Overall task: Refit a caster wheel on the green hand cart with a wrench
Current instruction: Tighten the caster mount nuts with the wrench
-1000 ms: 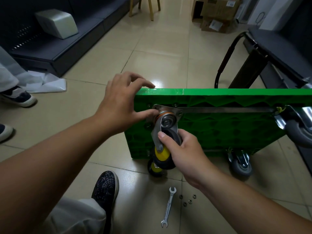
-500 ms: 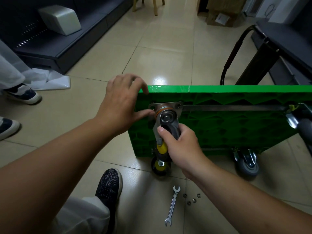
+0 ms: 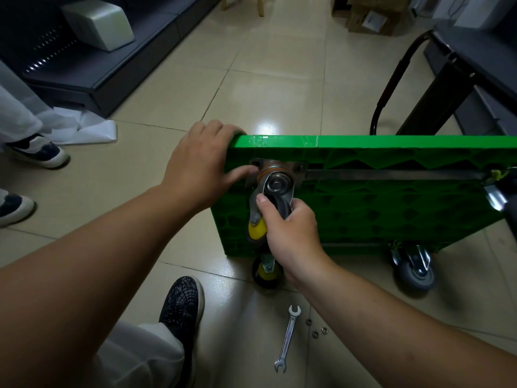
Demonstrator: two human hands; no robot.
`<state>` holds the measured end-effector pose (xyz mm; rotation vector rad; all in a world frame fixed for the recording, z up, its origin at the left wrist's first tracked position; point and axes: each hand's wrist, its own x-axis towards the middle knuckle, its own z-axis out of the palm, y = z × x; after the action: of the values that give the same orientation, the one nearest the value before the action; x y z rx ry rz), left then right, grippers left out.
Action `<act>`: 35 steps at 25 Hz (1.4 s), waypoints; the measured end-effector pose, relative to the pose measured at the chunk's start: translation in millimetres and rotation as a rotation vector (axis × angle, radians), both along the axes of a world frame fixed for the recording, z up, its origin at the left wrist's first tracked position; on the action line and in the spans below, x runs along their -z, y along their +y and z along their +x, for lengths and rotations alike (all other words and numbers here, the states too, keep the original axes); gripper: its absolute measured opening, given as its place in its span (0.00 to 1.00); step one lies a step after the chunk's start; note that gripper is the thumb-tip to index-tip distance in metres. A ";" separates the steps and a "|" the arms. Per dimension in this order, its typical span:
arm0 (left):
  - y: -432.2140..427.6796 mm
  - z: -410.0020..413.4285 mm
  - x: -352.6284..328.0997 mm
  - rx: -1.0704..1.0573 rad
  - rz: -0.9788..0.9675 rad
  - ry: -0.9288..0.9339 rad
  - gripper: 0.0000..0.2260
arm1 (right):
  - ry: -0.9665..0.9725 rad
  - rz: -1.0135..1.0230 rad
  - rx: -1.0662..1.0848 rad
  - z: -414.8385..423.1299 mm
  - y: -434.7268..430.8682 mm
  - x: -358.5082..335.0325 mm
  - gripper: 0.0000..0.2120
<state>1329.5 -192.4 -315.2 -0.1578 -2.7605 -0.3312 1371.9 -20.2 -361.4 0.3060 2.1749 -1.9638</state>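
Atop the green cart (image 3: 391,214), left hand (image 3: 198,163); round caster wheel (image 3: 277,184), right hand (image 3: 291,233)

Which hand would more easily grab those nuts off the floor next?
Probably the right hand: the nuts and wrench lie just below its forearm. It grips the caster now, but the left hand, thumb at the mounting plate, braces the green cart and might hold it.

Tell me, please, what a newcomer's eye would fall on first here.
The bright green cart, tipped on edge mid-frame, stands out first. At its upper left corner the right hand grips a caster wheel against the underside while the left hand holds the top edge. A wrench and loose nuts lie on the floor below.
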 end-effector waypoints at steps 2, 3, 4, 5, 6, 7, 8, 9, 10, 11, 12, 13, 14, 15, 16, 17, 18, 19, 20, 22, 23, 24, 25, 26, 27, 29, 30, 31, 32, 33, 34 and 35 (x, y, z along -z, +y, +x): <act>-0.6 -1.5 -0.7 0.008 -0.011 -0.012 0.28 | -0.023 -0.031 0.013 -1.6 -0.6 1.5 0.15; -0.2 -1.3 -1.4 0.007 -0.016 -0.014 0.27 | -0.027 -0.038 0.019 -2.7 -0.1 1.9 0.15; 0.3 -1.7 -2.3 0.001 -0.017 -0.013 0.27 | -0.022 -0.037 0.022 -4.0 0.6 3.1 0.15; 1.1 -2.3 -3.6 -0.007 -0.016 -0.013 0.26 | -0.014 -0.029 0.021 -5.1 1.5 4.1 0.15; 1.7 -3.4 -5.6 -0.017 -0.016 -0.022 0.26 | -0.005 -0.017 0.016 -5.8 2.3 5.1 0.15; 2.0 -4.8 -7.6 -0.027 -0.021 -0.038 0.26 | 0.003 -0.004 0.011 -5.9 3.0 5.3 0.15; 1.6 -6.9 -9.4 -0.035 -0.028 -0.058 0.27 | 0.014 0.007 0.006 -5.8 3.2 6.2 0.15; 1.0 -9.3 -11.0 -0.037 -0.032 -0.078 0.27 | 0.027 0.019 0.004 -5.3 3.1 6.5 0.15; 0.2 -11.6 -12.2 -0.037 -0.030 -0.094 0.28 | 0.047 0.036 0.005 -5.2 2.9 7.2 0.15; -0.6 -13.2 -12.9 -0.037 -0.026 -0.105 0.28 | 0.069 0.054 0.007 -5.3 2.4 7.3 0.15; -1.6 -14.8 -13.4 -0.036 -0.029 -0.110 0.28 | 0.089 0.068 0.010 -6.0 1.7 7.8 0.15; -2.7 -16.2 -14.0 -0.035 -0.036 -0.109 0.28 | 0.100 0.076 0.015 -6.4 0.9 8.2 0.15; -4.3 -17.5 -14.2 -0.037 -0.042 -0.104 0.28 | 0.104 0.082 0.020 -6.7 -0.2 8.8 0.16; -6.1 -18.6 -14.8 -0.039 -0.045 -0.097 0.28 | 0.108 0.089 0.025 -6.9 -0.9 8.9 0.16; -7.8 -19.2 -15.6 -0.041 -0.050 -0.090 0.28 | 0.115 0.097 0.028 -6.7 -1.3 9.2 0.16; -9.0 -19.7 -15.6 -0.037 -0.061 -0.087 0.27 | 0.122 0.101 0.029 -6.3 -1.3 9.2 0.16; -9.6 -20.1 -15.7 -0.027 -0.074 -0.088 0.27 | 0.127 0.104 0.026 -5.7 -1.5 8.9 0.15; -10.0 -20.4 -15.7 -0.016 -0.084 -0.092 0.27 | 0.127 0.107 0.025 -4.8 -1.7 7.9 0.15; -10.5 -21.3 -15.6 -0.005 -0.090 -0.094 0.28 | 0.127 0.114 0.025 -4.6 -1.7 8.1 0.15; -11.0 -22.4 -16.3 0.005 -0.094 -0.097 0.27 | 0.129 0.136 0.026 -4.4 -0.7 8.2 0.16; -11.1 -23.0 -16.5 0.006 -0.097 -0.097 0.27 | 0.127 0.144 0.028 -4.4 -0.1 6.6 0.17; -11.2 -23.5 -16.7 0.008 -0.103 -0.101 0.27 | 0.122 0.147 0.029 -4.3 0.2 5.4 0.19; -11.3 -23.7 -16.9 0.009 -0.113 -0.109 0.28 | 0.110 0.149 0.028 -4.0 0.2 4.1 0.24; -10.9 -23.8 -17.5 0.011 -0.126 -0.115 0.28 | 0.094 0.147 0.033 -3.7 -0.1 3.1 0.33; -10.8 -24.1 -17.8 0.010 -0.137 -0.120 0.27 | 0.074 0.145 0.048 -2.6 -0.8 1.2 0.44; -10.9 -24.5 -18.4 0.006 -0.147 -0.124 0.25 | 0.082 0.152 0.080 -1.7 -1.3 0.1 0.57; -11.5 -24.8 -18.2 0.007 -0.149 -0.125 0.24 | 0.111 0.163 0.081 -2.2 -1.4 1.3 0.59; -12.1 -25.0 -18.0 0.011 -0.149 -0.124 0.24 | 0.142 0.174 0.073 -3.5 -1.6 3.0 0.58; -12.7 -24.9 -17.2 0.015 -0.147 -0.123 0.24 | 0.166 0.180 0.062 -5.7 -1.5 5.9 0.57; -12.9 -24.4 -16.7 0.018 -0.144 -0.122 0.24 | 0.173 0.177 0.053 -7.9 -1.5 7.9 0.57; -12.0 -23.9 -16.6 0.023 -0.139 -0.123 0.23 | 0.170 0.164 0.052 -9.9 -1.1 9.0 0.56; -10.4 -22.4 -16.7 0.024 -0.129 -0.123 0.23 | 0.163 0.153 0.055 -11.1 -0.3 9.7 0.56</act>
<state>1307.1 -202.8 -298.5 -0.2095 -2.9047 -0.1743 1360.8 -20.5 -371.1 0.2378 2.4508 -1.9156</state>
